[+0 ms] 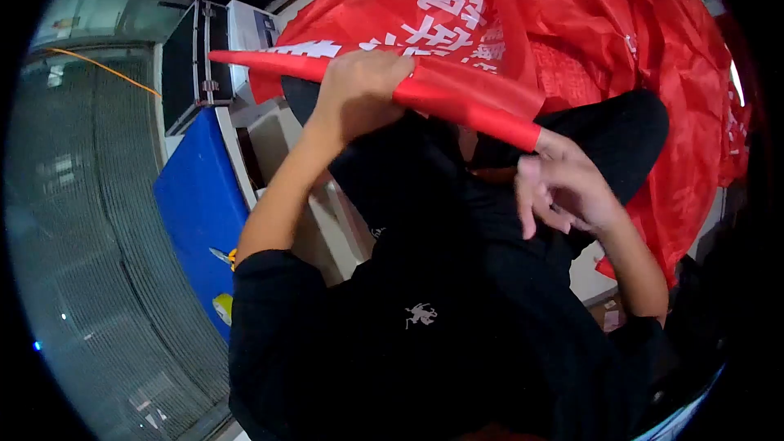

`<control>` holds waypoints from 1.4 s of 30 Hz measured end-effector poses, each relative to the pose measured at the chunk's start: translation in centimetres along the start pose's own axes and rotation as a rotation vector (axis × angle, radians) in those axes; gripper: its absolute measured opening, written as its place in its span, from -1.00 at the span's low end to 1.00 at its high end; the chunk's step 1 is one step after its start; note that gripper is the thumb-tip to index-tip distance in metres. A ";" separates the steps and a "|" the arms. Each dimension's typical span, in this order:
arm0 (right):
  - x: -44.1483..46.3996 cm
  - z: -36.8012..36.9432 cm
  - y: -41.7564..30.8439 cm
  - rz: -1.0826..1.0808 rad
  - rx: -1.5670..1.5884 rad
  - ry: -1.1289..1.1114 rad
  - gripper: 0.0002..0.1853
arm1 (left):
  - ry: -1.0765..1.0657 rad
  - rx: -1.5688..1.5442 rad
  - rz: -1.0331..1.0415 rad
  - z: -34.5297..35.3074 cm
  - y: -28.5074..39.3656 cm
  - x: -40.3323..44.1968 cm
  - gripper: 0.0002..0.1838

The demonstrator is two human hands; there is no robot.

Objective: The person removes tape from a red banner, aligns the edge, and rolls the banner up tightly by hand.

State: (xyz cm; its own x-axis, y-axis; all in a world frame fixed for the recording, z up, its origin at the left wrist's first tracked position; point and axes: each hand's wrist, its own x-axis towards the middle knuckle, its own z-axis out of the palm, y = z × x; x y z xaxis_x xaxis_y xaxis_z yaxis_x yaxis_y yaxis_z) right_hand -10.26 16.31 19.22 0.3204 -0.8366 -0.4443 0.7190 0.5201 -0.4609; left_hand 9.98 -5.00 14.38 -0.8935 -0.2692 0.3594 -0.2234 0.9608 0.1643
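A large red cloth (629, 41) with white characters lies crumpled across my lap and beyond my knees. Its near edge is drawn into a flat, folded red strip running from upper left to lower right. My left hand (363, 90) is wrapped round this strip, palm down, near its middle. At the strip's right end is my right hand (567, 188), partly blurred, its fingers apart and curving downward. One of its fingers touches or lies just behind the strip's end; which, I cannot tell.
A blue board (200, 196) on the left carries orange-handled scissors (222, 256) and a yellow-green roll (223, 305). Behind it stands a black case (196, 65) with metal edges, beside a white box (249, 28). A ribbed glass panel (90, 220) fills the far left.
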 end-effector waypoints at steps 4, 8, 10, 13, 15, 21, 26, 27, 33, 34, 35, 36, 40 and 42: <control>-0.4 0.2 -1.8 -0.655 -2.113 0.282 -0.60 | -0.321 -0.048 -0.057 -2.6 -0.9 1.5 -0.80; 0.5 -1.1 -1.6 -0.577 -1.613 0.196 -0.68 | -0.285 -0.085 -0.063 -1.6 -0.5 2.0 -0.80; 0.3 0.3 -1.3 -0.120 -1.104 0.160 -0.70 | -0.219 -0.066 -0.061 -1.0 -0.1 1.6 -0.84; 0.6 -1.7 1.1 -0.016 -0.060 -0.083 -0.48 | 0.018 -0.058 0.063 0.5 -0.2 0.6 -0.86; 0.0 -2.0 1.8 -0.019 -0.041 -0.088 -0.49 | 0.006 -0.020 0.059 0.6 -0.2 0.3 -0.85; 0.3 -1.4 1.1 -0.296 -1.409 0.132 -0.58 | -0.174 -0.066 0.049 -1.0 -1.0 0.4 -0.78; 0.7 -2.0 0.3 -0.538 -1.818 0.213 -0.69 | -0.208 -0.074 0.015 -0.5 -0.8 1.1 -0.73; 1.2 -2.6 1.0 -0.581 -1.725 0.207 -0.70 | -0.181 -0.076 0.022 -0.3 -0.8 1.1 -0.75; -0.2 -2.4 1.4 0.022 -0.151 0.051 -0.59 | -0.027 0.020 0.075 1.2 0.0 1.2 -0.84; -0.2 -3.0 2.7 -0.028 0.128 -0.004 -0.53 | -0.047 0.071 0.071 1.3 0.2 1.3 -0.85; -0.7 -3.0 3.4 -0.033 0.266 -0.036 -0.53 | -0.047 0.068 0.073 1.3 0.2 1.1 -0.85; -1.0 -2.7 3.6 -0.037 0.402 -0.067 -0.52 | -0.051 0.064 0.067 1.2 0.0 0.9 -0.84; -0.9 -1.4 2.5 -0.040 -0.087 0.012 -0.59 | 0.063 -0.070 0.080 0.8 -1.2 0.4 -0.80; -0.5 -1.4 2.4 -0.665 -1.631 0.333 -0.65 | 0.054 -0.081 0.073 0.8 -1.6 0.2 -0.78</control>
State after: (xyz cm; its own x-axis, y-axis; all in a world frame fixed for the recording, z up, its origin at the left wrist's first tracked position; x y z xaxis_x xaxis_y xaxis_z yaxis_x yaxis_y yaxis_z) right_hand -9.54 18.17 17.29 -0.0136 -0.9960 0.0878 -0.6770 -0.0555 -0.7339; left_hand 9.85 -6.52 13.45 -0.8837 -0.2036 0.4214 -0.1238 0.9700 0.2090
